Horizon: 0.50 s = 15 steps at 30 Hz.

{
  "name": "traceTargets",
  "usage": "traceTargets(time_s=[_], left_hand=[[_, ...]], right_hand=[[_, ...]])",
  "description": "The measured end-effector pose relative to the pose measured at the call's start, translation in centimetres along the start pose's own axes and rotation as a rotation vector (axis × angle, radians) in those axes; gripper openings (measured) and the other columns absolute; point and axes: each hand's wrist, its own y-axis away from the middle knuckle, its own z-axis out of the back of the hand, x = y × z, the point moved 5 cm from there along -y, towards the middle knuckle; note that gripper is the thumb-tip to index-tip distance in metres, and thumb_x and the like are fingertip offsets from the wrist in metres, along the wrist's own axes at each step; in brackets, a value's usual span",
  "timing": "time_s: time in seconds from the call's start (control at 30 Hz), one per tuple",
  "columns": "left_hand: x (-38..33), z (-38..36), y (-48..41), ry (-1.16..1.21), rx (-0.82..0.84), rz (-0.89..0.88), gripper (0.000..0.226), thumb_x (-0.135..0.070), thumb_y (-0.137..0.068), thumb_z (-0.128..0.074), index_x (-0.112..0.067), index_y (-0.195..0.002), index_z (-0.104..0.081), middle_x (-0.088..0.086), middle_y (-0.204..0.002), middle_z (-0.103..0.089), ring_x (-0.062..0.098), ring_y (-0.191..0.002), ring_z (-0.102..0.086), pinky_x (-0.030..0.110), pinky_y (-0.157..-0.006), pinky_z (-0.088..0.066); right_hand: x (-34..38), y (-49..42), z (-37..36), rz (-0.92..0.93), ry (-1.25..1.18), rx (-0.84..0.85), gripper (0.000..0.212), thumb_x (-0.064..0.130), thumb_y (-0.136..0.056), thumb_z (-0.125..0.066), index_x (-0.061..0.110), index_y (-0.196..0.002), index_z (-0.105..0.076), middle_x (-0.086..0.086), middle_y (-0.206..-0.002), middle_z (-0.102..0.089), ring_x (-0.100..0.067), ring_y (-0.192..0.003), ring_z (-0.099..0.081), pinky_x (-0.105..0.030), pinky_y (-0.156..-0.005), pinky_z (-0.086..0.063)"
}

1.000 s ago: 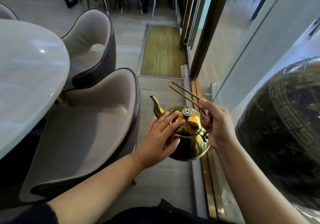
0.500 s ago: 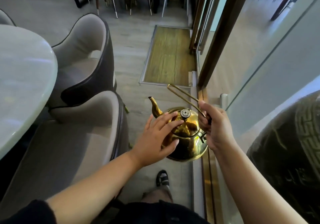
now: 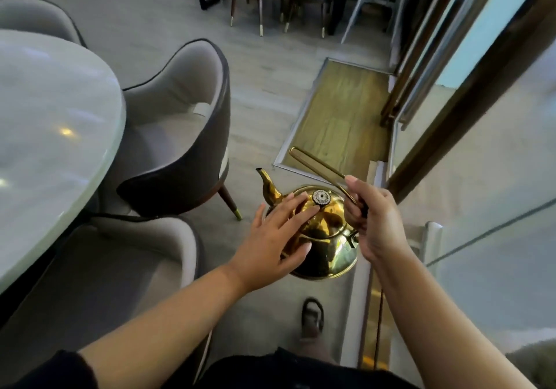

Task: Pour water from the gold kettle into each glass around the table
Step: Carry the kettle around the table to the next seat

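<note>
The gold kettle (image 3: 326,238) hangs in the air at waist height, over the floor and to the right of the chairs, spout pointing up and left. My right hand (image 3: 373,217) is closed around the base of its long wire handle (image 3: 316,164). My left hand (image 3: 276,238) lies flat against the kettle's left side, fingers spread, fingertips touching the lid near the knob (image 3: 320,198). No glass shows in this view.
A round pale table (image 3: 54,135) fills the left side. Two grey padded chairs (image 3: 180,135) (image 3: 120,268) stand between it and me. A glass wall with a dark frame (image 3: 469,111) runs along the right. A doormat (image 3: 340,117) lies ahead; more chairs stand at the back.
The view has shifted forward and left along the glass wall: the dark vase on the right has left the frame and my foot shows below. Both hands hold the kettle as before.
</note>
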Motion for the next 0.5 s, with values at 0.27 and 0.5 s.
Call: traceTargets(time_s=[0.27,0.5], left_hand=[[6.2,1.7,-7.2,-0.012,-0.200,0.203,0.056,-0.045,-0.091,-0.043,-0.041,-0.142,-0.019,-0.020,-0.152,-0.009,0.004,-0.144,-0.003,0.040,-0.114,0.006],[11.4,4.4,-10.4,-0.084,-0.353,0.422,0.055,-0.045,-0.092,-0.043,-0.038,-0.143,-0.021,-0.016,-0.155,-0.009,0.003,-0.144,-0.002,0.038,-0.114,0.009]], right_hand=[[-0.1,-13.7,-2.8,-0.084,0.067,0.302,0.048,0.018,-0.084,-0.057,0.017,-0.039,-0.040,0.007,-0.036,-0.032,-0.006,-0.034,-0.027,-0.015,-0.040,-0.030],[-1.4,-23.3,-8.4,-0.152,0.150,0.569,0.046,0.023,-0.079,-0.056,0.019,-0.036,-0.039,0.007,-0.035,-0.031,-0.007,-0.034,-0.025,-0.015,-0.041,-0.030]])
